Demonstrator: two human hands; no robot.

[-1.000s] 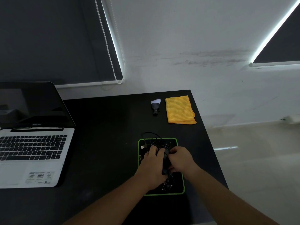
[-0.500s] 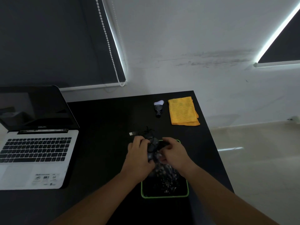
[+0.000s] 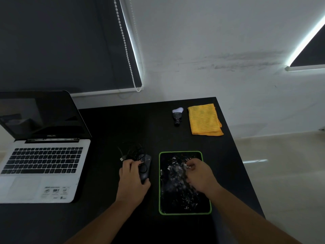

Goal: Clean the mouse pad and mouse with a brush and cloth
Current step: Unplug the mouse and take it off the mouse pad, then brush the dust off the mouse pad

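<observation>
Toward the right front of the black desk (image 3: 109, 124), head view: the green-edged mouse pad (image 3: 184, 213) lies flat, long axis running front to back, its dark face strewn with pale crumbs and flecks, thickest near the middle. Right hand (image 3: 198, 175) rests over the pad's far right part, fingers curled inward with the tips drawn together among the crumbs; whether they pinch anything cannot be told. Left hand (image 3: 131, 180) lies on the desk just left of the pad, cupped around the black mouse (image 3: 145, 167), thumb along its near side. Mouse is off the pad, close to its left edge but not touching. Its cable (image 3: 131, 151) is bunched loosely beyond it, plug end (image 3: 121, 159) showing. At the far right corner, well apart from the pad, the folded yellow cloth (image 3: 204, 119) lies flat; the small brush (image 3: 177, 115), white bristles pointing away, lies just left of it. Open laptop (image 3: 44, 166) sits at the left edge. Judgement: the pad looks thin and floppy, so pin one corner while sweeping. The mouse seems light, rigid and smooth; hold it by the flanks and mind the cable dragging. The brush is best taken by its dark stubby handle. The cloth is soft; gather it by a folded edge.
</observation>
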